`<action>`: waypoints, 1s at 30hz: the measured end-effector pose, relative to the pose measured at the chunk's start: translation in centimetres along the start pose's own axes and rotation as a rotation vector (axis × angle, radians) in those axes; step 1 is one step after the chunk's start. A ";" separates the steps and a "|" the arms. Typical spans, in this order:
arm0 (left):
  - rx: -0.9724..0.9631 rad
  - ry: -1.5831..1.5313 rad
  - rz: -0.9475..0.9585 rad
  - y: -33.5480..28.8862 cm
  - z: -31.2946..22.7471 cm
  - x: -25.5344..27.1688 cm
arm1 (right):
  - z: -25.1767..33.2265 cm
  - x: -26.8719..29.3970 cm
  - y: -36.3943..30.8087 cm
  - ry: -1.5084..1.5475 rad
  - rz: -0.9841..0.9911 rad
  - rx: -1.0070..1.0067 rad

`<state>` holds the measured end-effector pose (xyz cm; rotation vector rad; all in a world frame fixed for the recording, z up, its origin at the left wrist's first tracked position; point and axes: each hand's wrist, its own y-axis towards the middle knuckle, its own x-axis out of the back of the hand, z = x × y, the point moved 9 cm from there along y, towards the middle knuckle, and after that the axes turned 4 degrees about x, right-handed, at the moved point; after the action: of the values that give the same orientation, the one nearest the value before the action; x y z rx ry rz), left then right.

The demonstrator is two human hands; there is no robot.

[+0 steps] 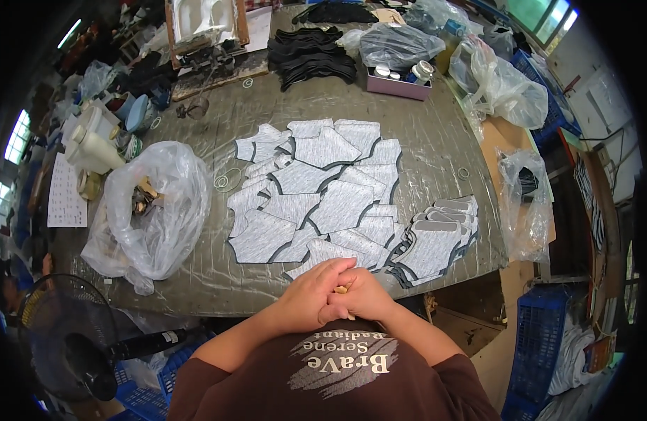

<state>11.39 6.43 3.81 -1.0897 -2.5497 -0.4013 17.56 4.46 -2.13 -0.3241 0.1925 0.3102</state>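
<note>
My left hand [304, 295] and my right hand [368, 295] are clasped together in front of my shirt, at the table's near edge. Their fingers are closed over one another. A small yellowish bit [342, 289] shows between them; its kind is unclear. Just beyond the hands, overlapping grey fabric pieces [344, 205] with dark edges spread over the middle of the table. To the right of my hands lies a fanned stack of similar grey pieces [434, 242], with darker grey bands along their tops.
A clear plastic bag [183, 231] holding scraps stands on the table [225, 281] at left, near bottles and jars [92, 151]. Black fabric pieces [313, 59] and a purple box [399, 87] of containers sit at the far side. A fan [64, 337] stands lower left; blue crates [537, 351] are at right.
</note>
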 end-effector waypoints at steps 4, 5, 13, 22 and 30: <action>0.076 -0.199 0.015 -0.3 1.6 -0.8 | -0.2 -0.3 0.3 0.090 -0.013 0.033; 0.193 -0.473 -0.049 -0.6 3.1 -0.6 | 0.6 -0.1 0.4 0.126 -0.037 0.173; -0.007 -0.111 -0.085 -0.3 0.6 2.8 | -0.6 0.1 -0.5 0.333 -0.047 -0.085; 0.475 -0.346 -0.488 -1.3 7.8 7.6 | 0.5 9.1 -2.7 0.516 -0.504 0.388; 0.615 -0.187 -0.109 2.2 9.2 5.3 | 3.5 2.4 -4.0 -1.327 -0.504 0.583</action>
<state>7.76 14.80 -2.09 -0.7799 -2.6147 0.4592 21.54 2.73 1.72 0.4464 -1.0805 -0.0838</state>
